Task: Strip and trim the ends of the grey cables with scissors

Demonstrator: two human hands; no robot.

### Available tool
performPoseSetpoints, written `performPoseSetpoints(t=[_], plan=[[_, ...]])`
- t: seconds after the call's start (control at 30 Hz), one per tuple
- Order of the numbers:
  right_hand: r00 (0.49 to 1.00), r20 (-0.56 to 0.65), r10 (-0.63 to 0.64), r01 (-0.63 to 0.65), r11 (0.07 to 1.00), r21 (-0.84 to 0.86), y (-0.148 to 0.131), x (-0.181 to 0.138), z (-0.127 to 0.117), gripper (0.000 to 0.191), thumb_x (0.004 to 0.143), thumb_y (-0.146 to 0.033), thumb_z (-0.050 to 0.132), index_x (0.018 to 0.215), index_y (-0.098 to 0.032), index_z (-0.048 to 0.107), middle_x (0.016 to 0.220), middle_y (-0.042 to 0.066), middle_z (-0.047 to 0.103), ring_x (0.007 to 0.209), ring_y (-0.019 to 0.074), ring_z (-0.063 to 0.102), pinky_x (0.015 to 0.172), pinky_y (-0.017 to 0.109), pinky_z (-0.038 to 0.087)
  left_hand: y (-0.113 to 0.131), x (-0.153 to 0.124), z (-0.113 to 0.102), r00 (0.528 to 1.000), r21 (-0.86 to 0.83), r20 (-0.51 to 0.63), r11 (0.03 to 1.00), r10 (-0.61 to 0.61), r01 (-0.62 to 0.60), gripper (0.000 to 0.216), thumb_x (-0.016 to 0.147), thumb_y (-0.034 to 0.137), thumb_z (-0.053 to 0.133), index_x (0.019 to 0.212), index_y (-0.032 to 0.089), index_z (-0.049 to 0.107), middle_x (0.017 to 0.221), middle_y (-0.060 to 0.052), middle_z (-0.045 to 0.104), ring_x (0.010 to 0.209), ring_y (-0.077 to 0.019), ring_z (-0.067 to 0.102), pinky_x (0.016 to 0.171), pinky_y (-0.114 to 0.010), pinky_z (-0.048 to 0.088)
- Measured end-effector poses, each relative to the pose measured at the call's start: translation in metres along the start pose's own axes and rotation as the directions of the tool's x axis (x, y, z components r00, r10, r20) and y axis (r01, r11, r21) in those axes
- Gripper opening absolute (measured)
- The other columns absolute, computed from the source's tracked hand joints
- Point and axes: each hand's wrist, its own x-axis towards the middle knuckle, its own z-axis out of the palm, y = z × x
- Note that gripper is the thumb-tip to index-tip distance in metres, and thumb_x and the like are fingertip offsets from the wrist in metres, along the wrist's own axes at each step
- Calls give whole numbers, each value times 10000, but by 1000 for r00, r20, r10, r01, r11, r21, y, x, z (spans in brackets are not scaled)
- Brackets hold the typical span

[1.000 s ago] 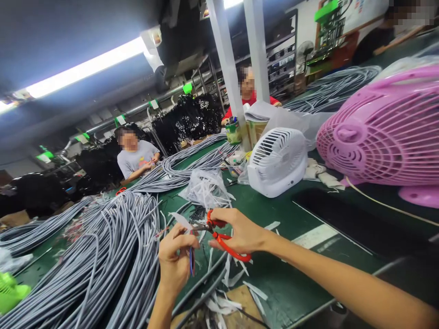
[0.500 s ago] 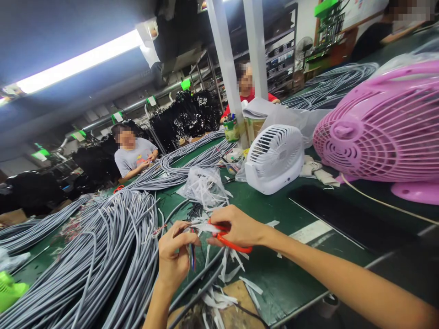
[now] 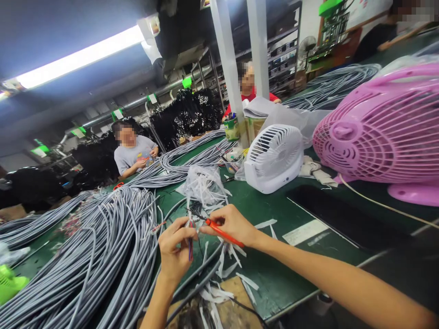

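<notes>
My left hand (image 3: 175, 249) is closed, pinching the stripped end of a grey cable; its thin coloured wires (image 3: 190, 249) hang below the fingertips. Scissors with orange handles (image 3: 224, 234) are gripped in my right hand (image 3: 231, 221). Seen edge-on, their dark blades point up and left, just above the left fingertips. Whether the blades touch anything is unclear. White strips (image 3: 228, 262) lie scattered below my right hand. Behind both hands sits a clear plastic bag (image 3: 206, 185) with more white strips.
Long bundles of grey cable (image 3: 103, 246) cover the left side of the green table. To the right stand a white fan (image 3: 274, 160) and a large pink fan (image 3: 373, 132), with a black mat (image 3: 343, 217) in front. Across the table, a person (image 3: 135, 151) handles wires.
The scissors have turned from flat to edge-on, and their blades now tilt upward. A white strip near the right fingers is no longer visible there. My left hand has barely moved.
</notes>
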Motion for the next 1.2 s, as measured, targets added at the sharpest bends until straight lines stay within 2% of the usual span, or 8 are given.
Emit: performPoseSetpoints(t=[0.13, 0.23, 0.3, 0.43, 0.6, 0.9, 1.07, 1.2], plan=[[998, 21, 62, -64, 995, 76, 1, 2, 1, 563, 660, -626, 549, 418, -175, 314, 437, -64, 225, 444, 53, 223, 414, 205, 159, -1, -2, 5, 999, -93, -13, 995, -44, 42, 240, 577, -30, 404, 579, 178, 523, 688, -11, 591, 626, -129, 565, 560, -214, 404], [997, 71, 22, -26, 998, 55, 1, 1, 0, 530, 684, -616, 530, 460, -178, 330, 463, -66, 242, 459, 60, 237, 427, 205, 182, -3, -4, 8, 984, -268, -61, 952, -169, 147, 214, 655, -17, 427, 593, 187, 443, 599, 21, 486, 599, -115, 506, 547, -208, 394], [993, 117, -34, 32, 999, 12, 0, -1, -1, 487, 693, -601, 528, 520, -174, 369, 500, -64, 288, 485, 68, 266, 448, 203, 213, -4, -6, 8, 978, -306, -70, 937, -197, 167, 216, 685, -9, 436, 601, 189, 413, 585, 29, 445, 583, -107, 470, 537, -203, 384], [982, 151, -115, 124, 991, -51, -1, -3, -1, 438, 702, -577, 514, 584, -176, 384, 551, -58, 335, 522, 80, 290, 482, 208, 243, -3, -6, 4, 997, -191, -29, 979, -73, 67, 222, 625, -36, 415, 602, 183, 440, 604, 19, 480, 579, -103, 471, 533, -199, 367], [983, 137, -120, 128, 990, -51, -3, -3, -2, 424, 711, -538, 524, 556, -182, 354, 537, -60, 322, 513, 81, 293, 485, 213, 246, -1, -3, 1, 1000, -42, 19, 999, 25, -24, 272, 545, -43, 369, 628, 188, 485, 587, 23, 495, 555, -103, 481, 516, -192, 354], [980, 164, -114, 128, 989, -77, -3, -3, -4, 404, 705, -497, 568, 546, -177, 377, 532, -62, 340, 504, 74, 298, 478, 207, 247, 1, -2, 0, 997, 67, 50, 995, 65, -68, 279, 509, -18, 351, 616, 197, 494, 569, 17, 466, 527, -110, 457, 496, -202, 338], [989, 130, -70, 90, 984, -155, -1, -1, -8, 471, 688, -539, 586, 506, -179, 343, 492, -75, 294, 477, 65, 251, 451, 207, 207, 4, -2, -3, 992, 100, 73, 988, 107, -114, 308, 489, -13, 343, 632, 198, 516, 645, -14, 547, 579, -128, 533, 519, -209, 392], [984, 166, -69, 85, 992, -91, -1, -1, -9, 480, 701, -535, 567, 495, -180, 321, 482, -77, 261, 476, 62, 238, 451, 208, 190, 4, 0, -5, 991, 108, 56, 986, 118, -124, 319, 477, -12, 335, 635, 198, 515, 673, -19, 572, 592, -130, 558, 530, -209, 412]])
